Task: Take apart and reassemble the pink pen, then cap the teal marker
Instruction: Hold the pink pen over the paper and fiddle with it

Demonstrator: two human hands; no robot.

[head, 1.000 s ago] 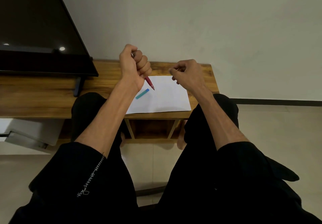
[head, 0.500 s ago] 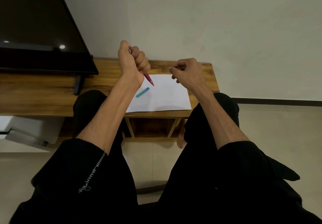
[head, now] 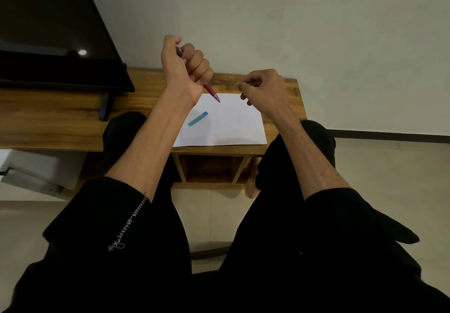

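My left hand [head: 186,66] is closed in a fist around the pink pen [head: 212,92], which sticks out below the fist with its tip pointing down at the white paper [head: 233,127]. The pen's top end shows by my thumb. My right hand [head: 264,88] hovers to the right of the pen, fingers curled with thumb and forefinger pinched; whether something small sits between them is too small to tell. A short teal marker piece [head: 197,118] with a blue end lies on the paper, below the pen tip.
The paper lies on a low wooden table [head: 60,127] against a pale wall. A dark TV screen [head: 48,32] on a stand occupies the table's left. My knees in black trousers sit close to the table's front edge. A white box [head: 36,169] sits on the floor, left.
My left fist with the pen has lifted slightly and the thumb has risen. My right hand has held nearly the same place.
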